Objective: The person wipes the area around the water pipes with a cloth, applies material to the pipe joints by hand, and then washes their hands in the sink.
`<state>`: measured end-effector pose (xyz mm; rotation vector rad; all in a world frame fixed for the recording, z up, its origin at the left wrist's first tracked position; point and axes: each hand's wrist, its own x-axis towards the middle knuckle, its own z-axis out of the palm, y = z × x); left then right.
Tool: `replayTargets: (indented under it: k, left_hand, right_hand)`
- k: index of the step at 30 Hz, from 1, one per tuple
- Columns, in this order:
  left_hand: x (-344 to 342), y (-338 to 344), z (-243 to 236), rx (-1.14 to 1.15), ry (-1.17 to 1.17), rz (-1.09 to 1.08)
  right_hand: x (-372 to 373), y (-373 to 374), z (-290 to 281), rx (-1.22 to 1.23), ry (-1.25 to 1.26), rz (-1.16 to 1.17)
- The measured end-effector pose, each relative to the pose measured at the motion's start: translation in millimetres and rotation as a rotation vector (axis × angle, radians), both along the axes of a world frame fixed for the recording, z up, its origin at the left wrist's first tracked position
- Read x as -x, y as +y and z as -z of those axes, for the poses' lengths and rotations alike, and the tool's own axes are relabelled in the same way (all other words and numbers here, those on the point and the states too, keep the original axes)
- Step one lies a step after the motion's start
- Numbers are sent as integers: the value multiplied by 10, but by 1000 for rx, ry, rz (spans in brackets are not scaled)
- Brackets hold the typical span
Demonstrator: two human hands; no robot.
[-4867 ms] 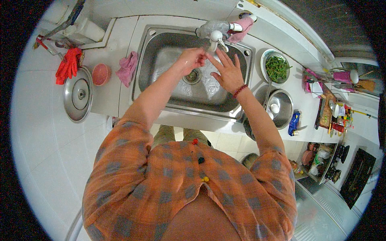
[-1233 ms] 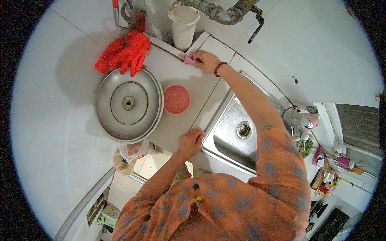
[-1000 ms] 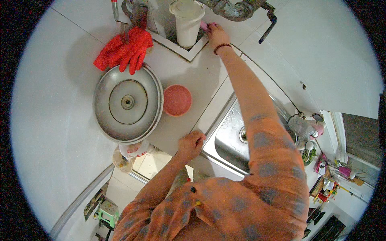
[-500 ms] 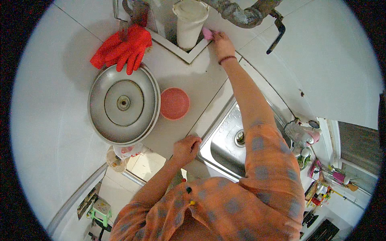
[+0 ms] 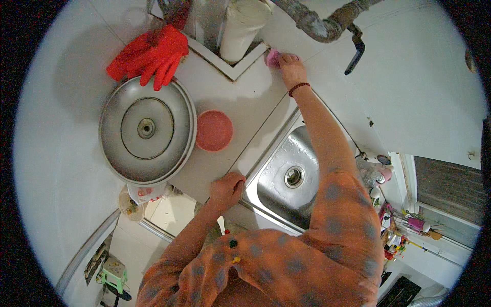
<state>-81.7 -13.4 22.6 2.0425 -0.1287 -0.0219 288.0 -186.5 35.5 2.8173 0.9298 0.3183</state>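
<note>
White tiled kitchen corner, pale tabletop (image 5: 245,102) wrapping around a steel sink (image 5: 286,179). Starting nearest: the left hand (image 5: 226,190) is curled loosely over the front edge of the tabletop, right beside the sink's left rim. It's holding nothing, just bracing. The right hand (image 5: 290,67) is stretched all the way to the back corner of the tabletop, fingers closed on a small pink cloth (image 5: 272,57) pressed against the surface where it meets the wall.

What could go sideways, as I see it: that's a long lean over the sink, and if the tabletop edge is wet the bracing hand could slip. The cloth is working right next to a tall white container (image 5: 244,28) sitting in the recessed back corner, so a wide swipe could knock it over. There's also a dark lever handle (image 5: 354,53) hanging off the grey pipe (image 5: 317,23) just above and to the right of the wrist, easy to bump on the way back.

Other stuff around: a small red bowl (image 5: 214,130) in the middle of the tabletop, touching or nearly touching a big round metal lid (image 5: 147,130) toward the left edge, and red rubber gloves (image 5: 153,53) draped at the back left, overlapping the lid's far rim. None of those block the reach itself, but they crowd the left side if the wiping heads that way.
</note>
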Motion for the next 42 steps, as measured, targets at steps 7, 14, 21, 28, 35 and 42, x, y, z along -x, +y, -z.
replayTargets:
  k: [7,14,21,28,35,42]
  left_hand:
    - [79,-78,189,1,-6,6]
    - [54,-45,89,-32,-20,-13]
    - [24,-35,64,-43,-35,23]
    - [12,-44,-14,-82,-2,-1]
    - [47,-74,-27,-51,1,-22]
    - [37,-40,-15,-84,-26,-14]
  right_hand:
    - [-402,224,-541,-160,-104,-84]
    - [274,-584,-97,-12,47,144]
    - [188,-617,-272,-19,-29,129]
    - [305,-744,-54,-705,294,380]
    - [1084,386,178,-847,411,61]
    - [1091,-196,15,-661,424,-305]
